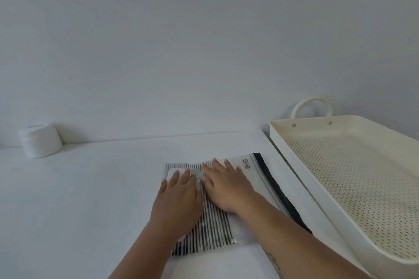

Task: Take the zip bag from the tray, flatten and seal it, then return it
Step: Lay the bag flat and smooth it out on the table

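I see left hand and right hand both flat, fingers spread, gripping nothing, pressing the striped zip bag onto the surface beside the tray.

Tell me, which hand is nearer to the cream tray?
Right. The right hand presses the zip bag on the side toward the tray; the left hand lies beside it, farther from the tray.

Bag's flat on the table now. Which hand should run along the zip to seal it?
Right, probably. The right hand rests on the bag nearer its dark zip edge, which faces the tray. The left hand presses the far striped side and can hold it.
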Available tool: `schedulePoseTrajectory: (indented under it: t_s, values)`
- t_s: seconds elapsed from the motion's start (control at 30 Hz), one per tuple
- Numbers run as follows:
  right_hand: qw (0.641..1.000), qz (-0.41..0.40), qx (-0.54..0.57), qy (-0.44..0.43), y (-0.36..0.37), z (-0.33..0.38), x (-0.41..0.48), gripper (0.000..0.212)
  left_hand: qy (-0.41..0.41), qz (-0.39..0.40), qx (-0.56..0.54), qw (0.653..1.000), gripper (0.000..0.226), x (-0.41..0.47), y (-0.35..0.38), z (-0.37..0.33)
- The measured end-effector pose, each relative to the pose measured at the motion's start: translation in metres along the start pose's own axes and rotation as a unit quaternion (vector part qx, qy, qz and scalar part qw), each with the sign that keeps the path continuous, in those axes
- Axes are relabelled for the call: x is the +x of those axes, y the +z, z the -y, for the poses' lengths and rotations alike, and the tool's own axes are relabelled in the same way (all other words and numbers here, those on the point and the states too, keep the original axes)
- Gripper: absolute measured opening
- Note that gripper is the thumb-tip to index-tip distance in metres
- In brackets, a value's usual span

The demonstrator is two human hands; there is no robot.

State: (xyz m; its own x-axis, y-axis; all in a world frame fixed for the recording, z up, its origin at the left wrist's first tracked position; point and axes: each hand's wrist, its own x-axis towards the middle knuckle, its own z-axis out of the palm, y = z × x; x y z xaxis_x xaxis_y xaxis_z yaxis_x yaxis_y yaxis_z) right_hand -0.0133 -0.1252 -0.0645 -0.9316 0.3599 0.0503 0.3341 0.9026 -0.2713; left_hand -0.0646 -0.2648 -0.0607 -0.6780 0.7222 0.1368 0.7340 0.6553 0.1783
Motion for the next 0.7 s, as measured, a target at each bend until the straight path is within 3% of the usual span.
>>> schedulePoseTrajectory:
  t_s: [0.37,0.7]
  values:
    - [0.998,0.009,-0.039,0.042,0.01,-0.02,0.001,0.061,-0.007,0.003,0.057,0.998,0.06,0.003,0.007,-0.004]
    - [0.991,0.024,-0.056,0.123,-0.011,-0.064,0.009,0.068,-0.045,-0.003,-0.036,0.998,0.065,0.003,0.002,0.007]
